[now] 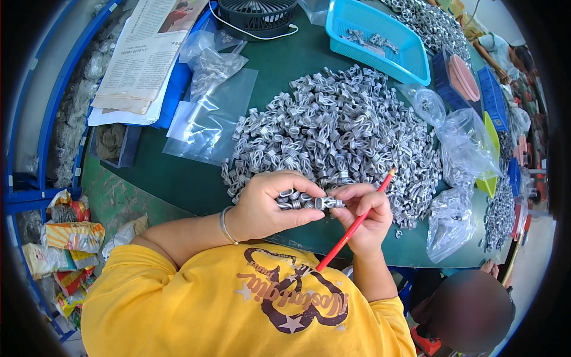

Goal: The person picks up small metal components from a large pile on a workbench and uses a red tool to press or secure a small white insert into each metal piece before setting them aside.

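A big heap of small grey looped metal pieces with ribbed ends (333, 131) covers the green table in front of me. At its near edge, my left hand (259, 205) is closed around several of these metal pieces (291, 199). One piece (327, 203) sticks out between thumb and fingertips, and its ribbed end meets the fingertips of my right hand (369, 223). That hand also grips a red pencil (351, 233), slanted across the palm with its sharpened tip pointing up and away. The fingers partly hide the pieces in the left hand.
A blue plastic basket (416, 70) with a few pieces stands behind the heap. Clear plastic bags (467, 149) lie at the right, and more plastic (208, 128) at the left beside newspapers (140, 59). A black fan (256, 15) stands at the back. Another person (470, 309) is at lower right.
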Tool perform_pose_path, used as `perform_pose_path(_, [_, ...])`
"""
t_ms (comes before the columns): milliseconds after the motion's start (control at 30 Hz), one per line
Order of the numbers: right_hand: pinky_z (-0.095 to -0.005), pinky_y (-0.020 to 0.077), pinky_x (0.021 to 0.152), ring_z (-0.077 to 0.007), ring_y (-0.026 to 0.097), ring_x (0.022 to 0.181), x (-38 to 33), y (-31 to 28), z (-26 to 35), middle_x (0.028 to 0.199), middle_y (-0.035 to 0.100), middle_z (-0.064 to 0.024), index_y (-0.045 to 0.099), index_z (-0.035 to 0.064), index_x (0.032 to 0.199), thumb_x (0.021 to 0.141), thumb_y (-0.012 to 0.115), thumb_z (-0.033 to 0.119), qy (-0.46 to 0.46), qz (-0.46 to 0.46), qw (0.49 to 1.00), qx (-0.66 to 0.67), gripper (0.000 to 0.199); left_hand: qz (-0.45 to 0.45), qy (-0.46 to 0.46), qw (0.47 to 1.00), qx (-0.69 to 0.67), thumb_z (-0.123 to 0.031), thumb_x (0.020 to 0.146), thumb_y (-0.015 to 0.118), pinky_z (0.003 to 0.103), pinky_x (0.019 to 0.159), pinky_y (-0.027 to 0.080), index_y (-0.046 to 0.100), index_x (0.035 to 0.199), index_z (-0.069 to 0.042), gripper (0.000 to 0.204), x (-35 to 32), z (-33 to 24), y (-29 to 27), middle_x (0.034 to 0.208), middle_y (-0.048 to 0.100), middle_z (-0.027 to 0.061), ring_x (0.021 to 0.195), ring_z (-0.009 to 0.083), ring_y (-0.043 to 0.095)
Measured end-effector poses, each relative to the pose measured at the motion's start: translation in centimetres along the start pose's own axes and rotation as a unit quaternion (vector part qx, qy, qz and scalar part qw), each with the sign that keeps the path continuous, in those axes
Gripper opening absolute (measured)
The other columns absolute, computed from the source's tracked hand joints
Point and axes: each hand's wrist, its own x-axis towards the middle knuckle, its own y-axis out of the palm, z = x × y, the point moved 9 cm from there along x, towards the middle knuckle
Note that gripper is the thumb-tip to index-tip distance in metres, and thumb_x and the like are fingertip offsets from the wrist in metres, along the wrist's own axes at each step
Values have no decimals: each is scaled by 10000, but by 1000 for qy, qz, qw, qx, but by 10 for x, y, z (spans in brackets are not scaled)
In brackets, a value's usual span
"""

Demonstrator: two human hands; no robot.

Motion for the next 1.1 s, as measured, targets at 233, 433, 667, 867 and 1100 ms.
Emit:
perform_pose_path(233, [-314,503,730,-224,598,847,2,8,24,965,566,-183,374,67,851,717,673,-95,-86,-40,994,-52,366,23,-308,925,-222,-73,827,631,181,471,442,582,986,12,188,-21,50,17,862,636,106,688,103,604])
perform_pose_path(433, [-415,454,815,-294,579,894,16,76,41,980,603,-138,476,86,872,715,728,145,-211,195,908,-305,302,43,-347,645,-680,-414,970,279,383,911,435,455,1218,-31,489,-29,62,58,1132,545,136,1051,226,546])
perform_pose_path(667, [-450,456,796,-350,532,993,29,87,32,1083,574,-126,555,85,863,686,671,338,-246,261,827,-433,331,52,-294,648,-701,-537,938,198,433,1032,299,322,1325,-36,645,-19,36,42,1299,424,152,1220,283,408])
perform_pose_path(867, [-346,512,616,-295,615,719,27,63,40,869,634,-124,557,37,802,639,724,48,-319,138,854,-386,233,61,-338,674,-654,-641,878,233,392,1038,287,261,1347,20,811,-20,26,55,1296,424,141,1194,255,423])
perform_pose_path(1100, [-305,532,612,-214,639,727,-2,-47,55,901,633,-182,511,26,823,744,643,-20,-63,-136,977,-153,160,172,-320,734,-574,-581,894,319,471,999,339,179,1396,12,789,-14,22,66,1351,341,289,1215,360,424])
